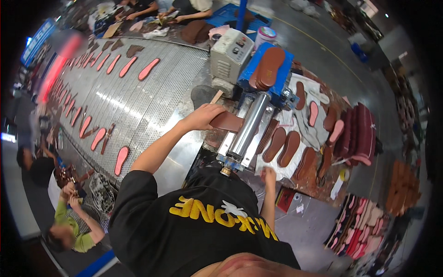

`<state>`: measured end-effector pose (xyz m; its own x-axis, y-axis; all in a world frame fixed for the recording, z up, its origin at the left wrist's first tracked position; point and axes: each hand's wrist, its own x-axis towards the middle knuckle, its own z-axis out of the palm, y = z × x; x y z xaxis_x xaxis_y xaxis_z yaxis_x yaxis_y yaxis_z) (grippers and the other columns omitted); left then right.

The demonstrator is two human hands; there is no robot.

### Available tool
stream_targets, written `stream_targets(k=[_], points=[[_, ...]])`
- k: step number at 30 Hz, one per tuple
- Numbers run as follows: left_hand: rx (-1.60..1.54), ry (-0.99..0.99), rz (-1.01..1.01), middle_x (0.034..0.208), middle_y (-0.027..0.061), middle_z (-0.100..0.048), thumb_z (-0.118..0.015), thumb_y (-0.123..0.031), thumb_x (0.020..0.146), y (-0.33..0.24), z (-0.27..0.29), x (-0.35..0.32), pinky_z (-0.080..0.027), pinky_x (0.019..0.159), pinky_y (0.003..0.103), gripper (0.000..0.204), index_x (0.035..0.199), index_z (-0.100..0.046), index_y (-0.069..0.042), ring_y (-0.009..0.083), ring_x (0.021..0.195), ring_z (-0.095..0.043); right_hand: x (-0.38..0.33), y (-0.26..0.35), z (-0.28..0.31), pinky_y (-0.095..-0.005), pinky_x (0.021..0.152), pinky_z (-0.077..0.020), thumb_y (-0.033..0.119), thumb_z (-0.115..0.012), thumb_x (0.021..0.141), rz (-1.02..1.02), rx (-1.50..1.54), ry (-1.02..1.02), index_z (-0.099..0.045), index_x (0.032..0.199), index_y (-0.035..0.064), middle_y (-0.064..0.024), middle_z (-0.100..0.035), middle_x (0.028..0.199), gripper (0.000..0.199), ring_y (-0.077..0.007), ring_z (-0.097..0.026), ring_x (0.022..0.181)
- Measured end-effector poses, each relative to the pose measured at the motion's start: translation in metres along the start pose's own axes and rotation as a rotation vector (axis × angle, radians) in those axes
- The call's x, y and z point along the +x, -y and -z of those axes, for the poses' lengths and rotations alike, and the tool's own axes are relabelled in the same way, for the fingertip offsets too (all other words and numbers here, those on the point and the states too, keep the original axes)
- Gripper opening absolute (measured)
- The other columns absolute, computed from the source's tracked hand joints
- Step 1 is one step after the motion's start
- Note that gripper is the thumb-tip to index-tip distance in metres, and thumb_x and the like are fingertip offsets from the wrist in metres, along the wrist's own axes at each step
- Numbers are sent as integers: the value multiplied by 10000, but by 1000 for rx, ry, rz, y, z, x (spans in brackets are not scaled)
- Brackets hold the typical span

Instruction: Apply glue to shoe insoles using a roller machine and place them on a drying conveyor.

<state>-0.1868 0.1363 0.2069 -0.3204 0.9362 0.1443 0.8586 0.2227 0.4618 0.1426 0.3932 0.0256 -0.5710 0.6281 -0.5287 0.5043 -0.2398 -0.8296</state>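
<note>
My left hand (206,116) grips one end of a brown insole (227,122), thumb and fingers closed on it. The insole's other end meets the steel roller (250,124) of a small roller machine. Lower down and to the right, my right hand (268,175) is at the table edge, beside a white sheet (273,164); its fingers are too small to make out. Several brown insoles (289,148) lie past the roller on that sheet. A stack of brown insoles (270,64) rests on a blue cover (282,77) at the machine's far end.
A wide conveyor (166,85) on the left carries rows of pink insoles (148,69). A grey control box (230,54) stands behind the roller. Dark red bundles (357,134) sit at the table's right end. Other people work at far left and at the back.
</note>
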Motion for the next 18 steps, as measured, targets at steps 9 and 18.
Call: stream_targets(k=[9, 18], points=[[-728, 98, 502, 1114, 70, -503, -745, -53, 635, 74, -60, -107, -440, 820, 317, 793, 1318, -350, -145, 180, 974, -489, 0, -165, 64, -346, 468, -354, 166, -488, 763, -81, -391, 306, -565, 592, 8, -32, -539, 574, 245, -148, -482, 518], [-1921, -902, 1137, 1083, 50, -585, -396, -583, 861, 46, -175, -269, -462, 792, 388, 560, 1199, -489, -146, 209, 928, -572, -1, -143, 89, -259, 408, -348, 197, -508, 809, -405, -333, 313, -553, 731, 106, -5, -508, 567, 128, -124, -472, 459]])
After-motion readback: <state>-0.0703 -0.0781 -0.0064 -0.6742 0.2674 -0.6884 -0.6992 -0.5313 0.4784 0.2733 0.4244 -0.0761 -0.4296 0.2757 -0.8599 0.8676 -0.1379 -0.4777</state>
